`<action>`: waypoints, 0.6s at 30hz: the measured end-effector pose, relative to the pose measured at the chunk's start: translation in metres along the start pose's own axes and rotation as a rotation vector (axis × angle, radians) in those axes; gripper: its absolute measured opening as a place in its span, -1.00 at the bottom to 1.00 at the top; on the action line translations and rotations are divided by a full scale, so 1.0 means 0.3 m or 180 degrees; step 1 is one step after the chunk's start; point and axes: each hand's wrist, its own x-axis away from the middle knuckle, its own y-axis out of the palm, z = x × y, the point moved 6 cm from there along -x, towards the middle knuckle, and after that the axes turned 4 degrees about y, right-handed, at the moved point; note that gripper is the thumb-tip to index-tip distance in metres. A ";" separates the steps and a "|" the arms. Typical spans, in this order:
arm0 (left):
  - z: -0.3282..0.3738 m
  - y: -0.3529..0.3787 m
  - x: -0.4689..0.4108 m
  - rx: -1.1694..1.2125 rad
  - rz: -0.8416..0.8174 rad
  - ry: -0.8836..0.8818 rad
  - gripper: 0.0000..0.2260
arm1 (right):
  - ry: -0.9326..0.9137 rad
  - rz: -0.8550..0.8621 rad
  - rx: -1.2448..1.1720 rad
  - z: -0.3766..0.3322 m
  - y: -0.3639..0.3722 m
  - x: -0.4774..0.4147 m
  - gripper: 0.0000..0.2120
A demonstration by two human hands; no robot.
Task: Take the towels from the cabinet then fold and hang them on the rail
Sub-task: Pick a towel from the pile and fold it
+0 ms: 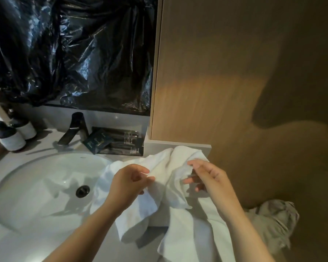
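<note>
- Although we can see pale print on the dark sachet (98, 141) and on the dark toiletry tubes (127, 142) lying in a black tray (119, 152) at the far edge of the counter, the lettering is too small and blurred for us to read; the two pump bottles (11, 137) at far left wear plain white bands on which we can read no writing.
- We see a white towel (159, 188), soft and rumpled, heaped on the pale counter (27, 246) just right of the oval sink basin (45, 186); its far end reaches the grey ledge (178, 145) below the wooden panel (216, 72), and its near end runs off the bottom of the view.
- Our left hand (127, 184) pinches a fold of the towel between thumb and fingertips, near the basin's right rim.
- Our right hand (208, 178) grips another bunched fold, fingers curled into the cloth, just right of the left hand.
- A black faucet (74, 127) stands behind the basin, whose dark drain (82, 191) shows in the bowl.
- Shiny black plastic sheeting (64, 50) covers the wall above the counter.
- Crumpled grey cloth (273, 222) lies at near right, beside the right forearm.
</note>
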 end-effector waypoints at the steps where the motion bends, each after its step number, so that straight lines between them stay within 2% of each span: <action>1: -0.009 -0.005 0.004 0.0063 0.0036 -0.0049 -0.92 | 0.0002 -0.0096 0.0008 -0.004 0.007 0.004 -0.82; 6: -0.023 -0.017 0.026 0.0516 -0.0137 -0.0221 -0.97 | -0.0328 -0.0337 0.0415 -0.028 0.030 0.014 -0.85; 12: 0.034 -0.035 0.056 0.1784 -0.0020 -0.0442 -0.94 | -0.0821 -0.0053 0.0924 -0.075 0.044 0.028 -0.80; 15: 0.095 -0.061 0.058 0.2011 0.0134 -0.0278 -0.92 | -0.1166 0.0023 0.1118 -0.126 0.069 0.044 -0.72; 18: 0.159 -0.084 0.064 0.1905 0.0240 0.0016 -0.89 | -0.1320 0.0080 0.1310 -0.154 0.113 0.056 -0.76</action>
